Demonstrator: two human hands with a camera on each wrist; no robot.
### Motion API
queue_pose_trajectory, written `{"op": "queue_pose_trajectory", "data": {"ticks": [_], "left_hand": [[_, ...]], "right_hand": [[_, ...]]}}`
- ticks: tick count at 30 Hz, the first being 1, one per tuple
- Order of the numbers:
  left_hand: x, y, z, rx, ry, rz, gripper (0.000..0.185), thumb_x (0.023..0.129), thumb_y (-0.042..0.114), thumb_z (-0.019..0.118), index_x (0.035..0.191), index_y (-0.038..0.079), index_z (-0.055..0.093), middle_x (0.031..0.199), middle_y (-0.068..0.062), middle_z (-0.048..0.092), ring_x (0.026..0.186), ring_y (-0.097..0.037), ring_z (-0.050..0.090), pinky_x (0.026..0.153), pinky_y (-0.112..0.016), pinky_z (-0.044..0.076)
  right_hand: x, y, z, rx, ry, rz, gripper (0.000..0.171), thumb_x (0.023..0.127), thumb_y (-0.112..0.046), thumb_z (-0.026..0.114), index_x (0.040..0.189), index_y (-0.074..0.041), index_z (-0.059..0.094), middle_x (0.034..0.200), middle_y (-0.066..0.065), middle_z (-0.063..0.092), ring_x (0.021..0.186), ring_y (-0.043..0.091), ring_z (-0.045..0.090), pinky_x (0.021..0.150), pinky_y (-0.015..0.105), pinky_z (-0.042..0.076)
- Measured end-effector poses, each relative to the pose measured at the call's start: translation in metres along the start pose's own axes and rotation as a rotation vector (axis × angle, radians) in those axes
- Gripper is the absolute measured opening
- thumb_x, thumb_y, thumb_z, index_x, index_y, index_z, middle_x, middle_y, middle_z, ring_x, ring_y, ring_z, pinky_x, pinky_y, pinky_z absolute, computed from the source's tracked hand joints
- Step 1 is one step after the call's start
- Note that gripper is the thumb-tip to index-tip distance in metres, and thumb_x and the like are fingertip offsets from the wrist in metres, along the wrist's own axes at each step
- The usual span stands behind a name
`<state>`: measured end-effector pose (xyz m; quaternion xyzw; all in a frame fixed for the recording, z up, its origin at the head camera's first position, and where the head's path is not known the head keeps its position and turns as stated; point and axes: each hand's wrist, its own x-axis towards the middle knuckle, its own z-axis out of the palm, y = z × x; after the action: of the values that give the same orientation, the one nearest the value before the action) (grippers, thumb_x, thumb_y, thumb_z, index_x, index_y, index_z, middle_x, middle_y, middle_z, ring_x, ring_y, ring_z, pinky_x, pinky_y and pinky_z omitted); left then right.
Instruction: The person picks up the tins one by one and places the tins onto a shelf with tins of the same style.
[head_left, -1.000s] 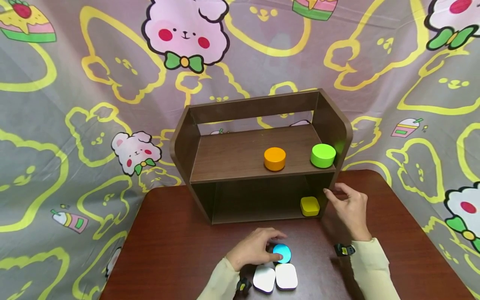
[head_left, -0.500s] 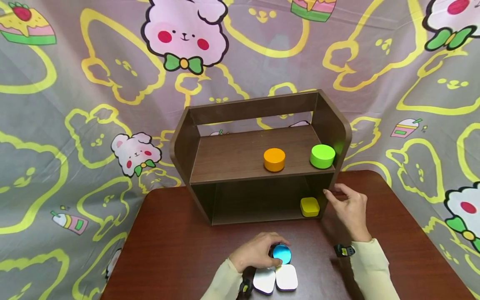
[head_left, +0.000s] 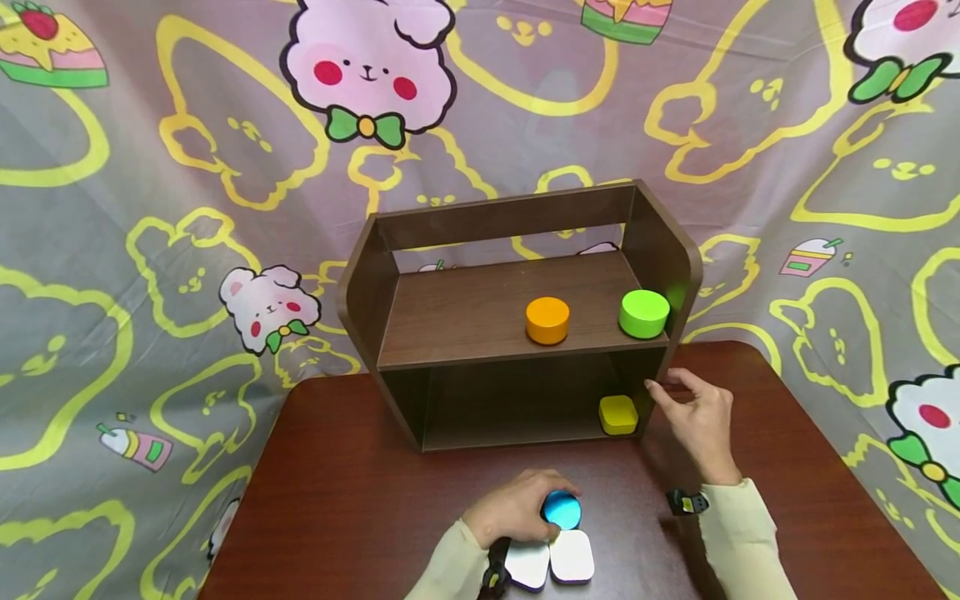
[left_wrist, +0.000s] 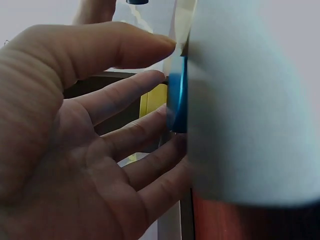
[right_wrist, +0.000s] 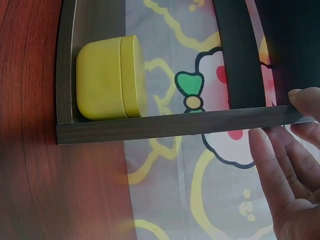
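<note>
**Blue tin in your left hand, right hand at the shelf's edge**

Your left hand curls its fingers round the round blue tin, which sits low over the counter; whether it has left the surface cannot be told. A second ago the hand lay flatter beside the tin, and since then it has drawn back toward you and closed round it. Just behind that hand, nearer your body, two white tins lie side by side, touching. Your right hand has not moved: its fingers are spread and straight, their tips against the right side wall of the brown shelf unit. Just left of those fingertips, in the lower compartment's right corner, sits a square yellow tin. On the upper shelf above that hand stands a green round tin at the right end, with an orange round tin well to its left.
</note>
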<state>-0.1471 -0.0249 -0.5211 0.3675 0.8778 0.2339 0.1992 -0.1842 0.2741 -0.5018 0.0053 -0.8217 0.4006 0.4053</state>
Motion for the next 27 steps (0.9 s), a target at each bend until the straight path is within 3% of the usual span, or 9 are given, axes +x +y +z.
{"op": "queue_pose_trajectory", "data": {"ticks": [14, 27], "left_hand": [[0.002, -0.0036, 0.0001, 0.016, -0.022, 0.029, 0.056, 0.078, 0.017, 0.086, 0.132, 0.025, 0.071, 0.13, 0.011, 0.069, 0.118, -0.005, 0.06, 0.103, -0.025, 0.049], [0.0024, -0.0013, -0.0012, 0.081, 0.031, -0.024, 0.05, 0.078, 0.022, 0.092, 0.125, 0.025, 0.074, 0.129, 0.012, 0.071, 0.12, -0.009, 0.06, 0.102, -0.024, 0.049]], "right_hand": [[0.0006, -0.0003, -0.0006, -0.001, -0.005, 0.003, 0.017, 0.074, -0.005, 0.09, 0.086, -0.002, 0.079, 0.075, 0.017, 0.077, 0.072, -0.028, 0.053, 0.061, 0.004, 0.042], [0.0001, 0.0012, -0.0003, 0.0, -0.004, 0.0, 0.018, 0.073, -0.004, 0.09, 0.087, -0.002, 0.079, 0.076, 0.017, 0.078, 0.073, -0.027, 0.054, 0.063, 0.004, 0.043]]}}
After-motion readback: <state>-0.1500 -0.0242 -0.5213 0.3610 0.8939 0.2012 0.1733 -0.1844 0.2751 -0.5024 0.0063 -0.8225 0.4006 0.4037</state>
